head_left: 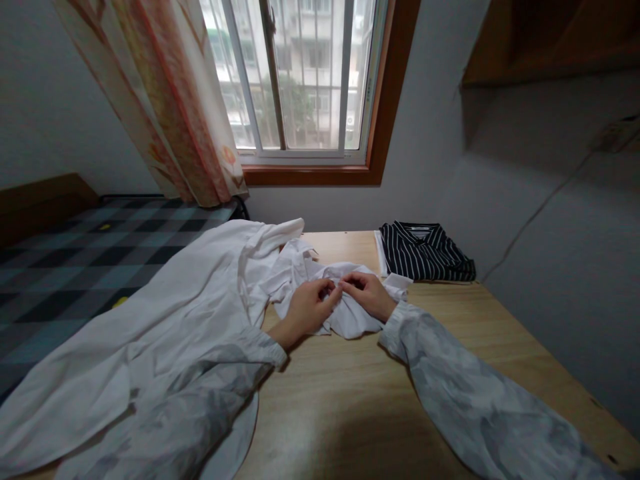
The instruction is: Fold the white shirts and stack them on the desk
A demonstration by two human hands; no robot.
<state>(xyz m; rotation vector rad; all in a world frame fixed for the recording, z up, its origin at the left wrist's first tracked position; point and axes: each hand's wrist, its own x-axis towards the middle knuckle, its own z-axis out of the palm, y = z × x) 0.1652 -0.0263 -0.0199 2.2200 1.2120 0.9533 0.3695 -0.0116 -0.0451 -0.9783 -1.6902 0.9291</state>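
Observation:
A white shirt [185, 293] lies spread over the left side of the wooden table [325, 400]. Part of its fabric is bunched and creased beneath both hands near the middle. My left hand [311, 305] is closed, thumb and fingers pinching the white cloth. Close against it, my right hand [369, 293] pinches the same cloth, and the fingertips of the two hands nearly meet. The small bit between the fingertips is too hidden to make out. A white end of the shirt shows beyond my right wrist.
A folded black-and-white striped shirt [425, 252] sits at the table's far right corner, by the wall. On the left is a bed with a checked cover [130, 247]. A patterned curtain [185, 100] hangs beside the window [310, 80]. A wooden shelf [555, 47] juts out upper right.

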